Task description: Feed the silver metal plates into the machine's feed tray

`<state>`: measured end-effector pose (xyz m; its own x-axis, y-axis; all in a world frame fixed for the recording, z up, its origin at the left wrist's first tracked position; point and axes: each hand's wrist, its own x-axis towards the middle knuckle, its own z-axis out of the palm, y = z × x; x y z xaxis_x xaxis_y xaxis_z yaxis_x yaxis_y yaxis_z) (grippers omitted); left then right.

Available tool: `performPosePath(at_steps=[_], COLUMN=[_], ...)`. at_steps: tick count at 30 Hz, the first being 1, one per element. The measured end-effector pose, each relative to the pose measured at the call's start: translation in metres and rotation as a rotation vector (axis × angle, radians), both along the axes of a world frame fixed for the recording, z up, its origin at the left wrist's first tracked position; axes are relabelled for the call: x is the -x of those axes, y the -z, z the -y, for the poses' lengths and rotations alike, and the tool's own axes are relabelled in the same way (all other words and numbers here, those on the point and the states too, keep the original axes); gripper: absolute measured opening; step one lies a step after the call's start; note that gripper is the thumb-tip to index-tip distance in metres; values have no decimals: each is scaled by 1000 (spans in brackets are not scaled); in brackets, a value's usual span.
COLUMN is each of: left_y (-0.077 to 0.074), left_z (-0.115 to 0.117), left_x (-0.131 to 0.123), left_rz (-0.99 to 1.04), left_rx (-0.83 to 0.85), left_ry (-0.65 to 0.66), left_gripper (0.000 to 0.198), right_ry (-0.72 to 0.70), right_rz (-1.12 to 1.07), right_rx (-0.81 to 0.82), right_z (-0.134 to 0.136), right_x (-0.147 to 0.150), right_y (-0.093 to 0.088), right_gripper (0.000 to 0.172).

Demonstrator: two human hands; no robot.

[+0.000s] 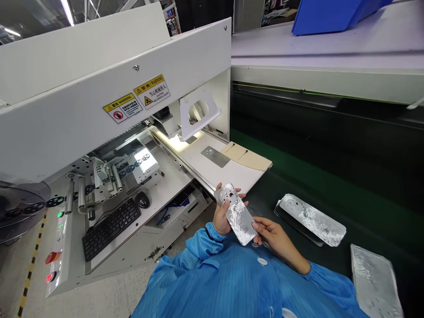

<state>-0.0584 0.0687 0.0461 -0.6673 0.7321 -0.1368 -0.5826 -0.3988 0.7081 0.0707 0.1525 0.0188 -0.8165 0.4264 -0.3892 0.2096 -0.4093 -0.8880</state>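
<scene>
Between my two hands is a silvery phone back cover (241, 221) with camera holes at its upper end, its surface crinkled and shiny like film. My left hand (221, 214) wraps around the upper part, thumb on the face near the holes and fingertips showing past the far edge. At the lower right edge my right hand (267, 232) pinches the cover between thumb and fingers. A similar grey cover (215, 157) lies on the machine's white plate (236, 179), beyond my hands.
A stack of silvery covers (313, 218) rests on the dark green surface to the right, with another silvery sheet (377, 280) nearer me. A white machine (115, 84) with warning labels stands at left, with a keyboard (111, 229) and mouse (142, 200). A blue bin (324, 17) sits on the shelf.
</scene>
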Motion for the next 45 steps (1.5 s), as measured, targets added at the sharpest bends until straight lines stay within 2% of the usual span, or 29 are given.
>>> performPosePath(at_steps=[4,6,13,20,28,36,40,45], left_y=[4,7,11,19,23,26,28,27], left_z=[3,3,-1,-3,3,7,12,20], left_x=[-7,-10,-15,-15,-10,-6,0,5], left_rz=[41,64,94,63,140,144,170,196], left_rx=[6,22,111,210,281,290,231,261], left_ry=[191,224,95,-114,-141,-150,-93,-121], left_gripper=[54,49,45,49,47,53,50,50], right_ry=[124,136,181,91,183,292,364,402], right_rz=[13,17,2,62,86,85,100,195], right_rx=[-20,-35,-15,-50,-163,-138,-181,-124], right_z=[-3,-4,-7,-10,-27,-36,-56,-87], right_x=[-1,-1,1,-1,-4,4,12,24], right_y=[1,0,-7,1,-3,-8,-1,6], right_gripper=[47,45,45,40,40,43,43,34])
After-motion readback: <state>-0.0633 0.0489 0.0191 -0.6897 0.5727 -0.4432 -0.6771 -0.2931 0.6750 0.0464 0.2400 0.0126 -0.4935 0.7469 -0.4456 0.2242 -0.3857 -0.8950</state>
